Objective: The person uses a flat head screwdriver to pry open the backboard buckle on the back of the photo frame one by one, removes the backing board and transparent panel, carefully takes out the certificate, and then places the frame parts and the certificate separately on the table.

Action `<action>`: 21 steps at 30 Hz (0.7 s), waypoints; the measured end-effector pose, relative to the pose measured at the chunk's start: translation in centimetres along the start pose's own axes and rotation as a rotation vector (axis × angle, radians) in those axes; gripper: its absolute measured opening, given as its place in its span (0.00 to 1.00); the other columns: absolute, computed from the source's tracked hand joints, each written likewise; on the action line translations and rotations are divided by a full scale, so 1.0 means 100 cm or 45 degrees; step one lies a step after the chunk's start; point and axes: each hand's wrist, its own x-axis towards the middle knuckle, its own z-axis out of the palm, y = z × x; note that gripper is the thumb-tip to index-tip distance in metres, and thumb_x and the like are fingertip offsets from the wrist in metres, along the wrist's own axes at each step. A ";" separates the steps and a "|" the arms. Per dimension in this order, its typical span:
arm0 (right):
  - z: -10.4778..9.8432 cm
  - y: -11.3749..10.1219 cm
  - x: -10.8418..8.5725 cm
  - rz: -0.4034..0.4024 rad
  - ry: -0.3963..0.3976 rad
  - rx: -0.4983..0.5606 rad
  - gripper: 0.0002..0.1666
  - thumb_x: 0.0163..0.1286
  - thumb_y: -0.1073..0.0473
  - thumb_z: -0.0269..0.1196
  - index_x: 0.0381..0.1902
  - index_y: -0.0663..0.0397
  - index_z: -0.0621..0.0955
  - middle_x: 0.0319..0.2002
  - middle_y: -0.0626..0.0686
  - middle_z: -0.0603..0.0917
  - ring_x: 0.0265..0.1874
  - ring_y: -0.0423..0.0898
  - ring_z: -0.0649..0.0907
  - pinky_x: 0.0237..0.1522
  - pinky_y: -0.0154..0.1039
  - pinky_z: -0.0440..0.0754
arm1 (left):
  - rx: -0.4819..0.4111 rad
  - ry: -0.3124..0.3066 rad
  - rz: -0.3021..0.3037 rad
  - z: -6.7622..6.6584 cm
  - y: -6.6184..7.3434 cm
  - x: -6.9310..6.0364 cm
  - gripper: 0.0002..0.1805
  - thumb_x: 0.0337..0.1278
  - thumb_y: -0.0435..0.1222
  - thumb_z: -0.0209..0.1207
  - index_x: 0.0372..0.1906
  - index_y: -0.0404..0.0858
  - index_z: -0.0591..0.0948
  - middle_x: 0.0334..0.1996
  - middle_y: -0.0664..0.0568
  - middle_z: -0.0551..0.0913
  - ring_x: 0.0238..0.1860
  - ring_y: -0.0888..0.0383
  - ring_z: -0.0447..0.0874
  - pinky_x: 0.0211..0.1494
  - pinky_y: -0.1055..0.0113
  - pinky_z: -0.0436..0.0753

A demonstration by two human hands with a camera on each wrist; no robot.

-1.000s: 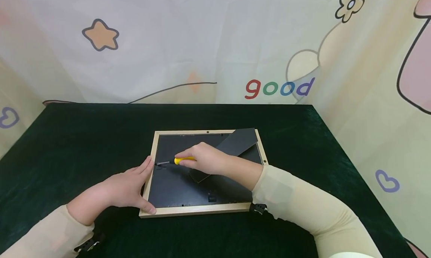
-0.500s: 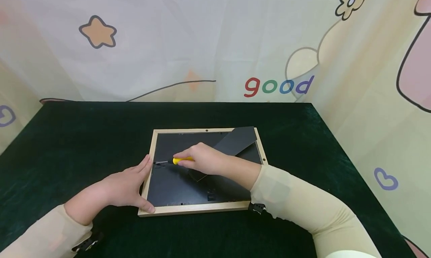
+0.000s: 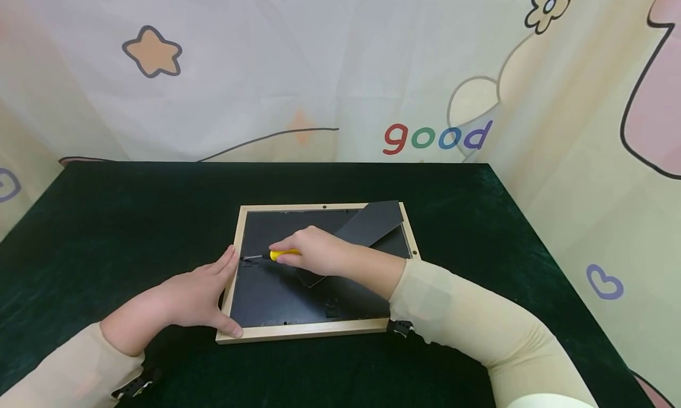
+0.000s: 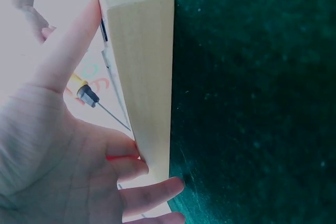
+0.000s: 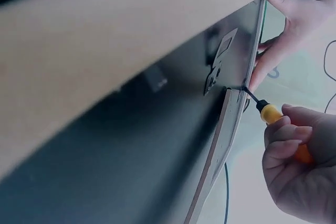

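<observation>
A light wooden frame (image 3: 298, 333) lies back side up, its black backing board (image 3: 276, 301) facing the camera. The right hand (image 3: 319, 251) grips a screwdriver by its yellow handle (image 3: 276, 255); the metal tip meets the inner left edge of the frame. In the right wrist view, fingers curl round the yellow handle (image 5: 271, 114). Against the frame's left side rests the left hand (image 3: 199, 295), thumb on the near corner and fingers extended along the outer edge. The left wrist view shows the left hand (image 4: 68, 145) touching the wooden side (image 4: 142, 77).
A black stand flap (image 3: 372, 222) lies diagonally over the backing board, reaching the frame's far right corner. Dark green cloth (image 3: 133, 219) covers the table. A printed curtain (image 3: 255, 59) hangs behind and at the sides.
The view has shifted slightly. Both hands keep nearly the same places on the frame and screwdriver, with the tip still at the left inner edge.
</observation>
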 end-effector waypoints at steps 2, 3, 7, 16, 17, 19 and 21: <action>0.000 -0.001 0.002 0.000 0.006 -0.028 0.23 0.67 0.56 0.60 0.60 0.53 0.76 0.53 0.50 0.81 0.50 0.42 0.80 0.53 0.30 0.72 | 0.004 0.002 0.008 0.001 0.001 0.000 0.72 0.26 0.67 0.66 0.71 0.27 0.46 0.71 0.32 0.40 0.66 0.32 0.53 0.55 0.40 0.69; 0.000 -0.001 0.002 0.001 0.008 -0.043 0.23 0.67 0.56 0.60 0.60 0.53 0.76 0.53 0.50 0.80 0.50 0.42 0.80 0.53 0.30 0.72 | 0.006 0.002 0.006 0.001 0.001 0.000 0.72 0.26 0.67 0.66 0.71 0.27 0.46 0.71 0.32 0.40 0.66 0.32 0.53 0.55 0.40 0.69; -0.001 -0.003 0.005 0.009 0.012 -0.086 0.23 0.67 0.55 0.60 0.59 0.52 0.77 0.53 0.50 0.80 0.52 0.43 0.79 0.52 0.30 0.73 | 0.015 -0.002 0.001 0.000 0.003 0.000 0.72 0.25 0.67 0.67 0.71 0.27 0.47 0.71 0.32 0.40 0.66 0.32 0.53 0.56 0.40 0.68; 0.001 0.001 0.013 -0.035 0.009 -0.143 0.23 0.67 0.54 0.60 0.59 0.52 0.77 0.54 0.49 0.80 0.52 0.41 0.79 0.54 0.31 0.72 | 0.046 -0.002 0.000 -0.001 0.005 -0.001 0.73 0.23 0.68 0.66 0.70 0.26 0.48 0.71 0.32 0.42 0.66 0.31 0.53 0.57 0.40 0.67; 0.001 0.001 0.014 -0.041 0.007 -0.148 0.23 0.67 0.54 0.60 0.59 0.52 0.77 0.54 0.49 0.80 0.53 0.41 0.79 0.54 0.31 0.72 | 0.048 -0.003 -0.001 -0.001 0.005 -0.001 0.73 0.23 0.68 0.66 0.70 0.26 0.48 0.71 0.32 0.42 0.66 0.31 0.53 0.58 0.40 0.67; 0.000 0.002 0.015 -0.042 0.003 -0.146 0.23 0.67 0.54 0.60 0.59 0.52 0.77 0.54 0.49 0.79 0.53 0.42 0.78 0.54 0.31 0.71 | 0.053 0.000 -0.004 -0.002 0.005 0.000 0.73 0.22 0.68 0.66 0.71 0.27 0.48 0.71 0.33 0.42 0.66 0.32 0.53 0.58 0.40 0.67; -0.001 0.000 0.016 -0.037 0.002 -0.149 0.23 0.67 0.54 0.60 0.59 0.52 0.77 0.54 0.49 0.80 0.53 0.42 0.78 0.54 0.31 0.72 | 0.055 -0.002 -0.006 -0.002 0.005 0.000 0.73 0.22 0.68 0.67 0.71 0.27 0.48 0.71 0.33 0.42 0.66 0.32 0.53 0.58 0.41 0.67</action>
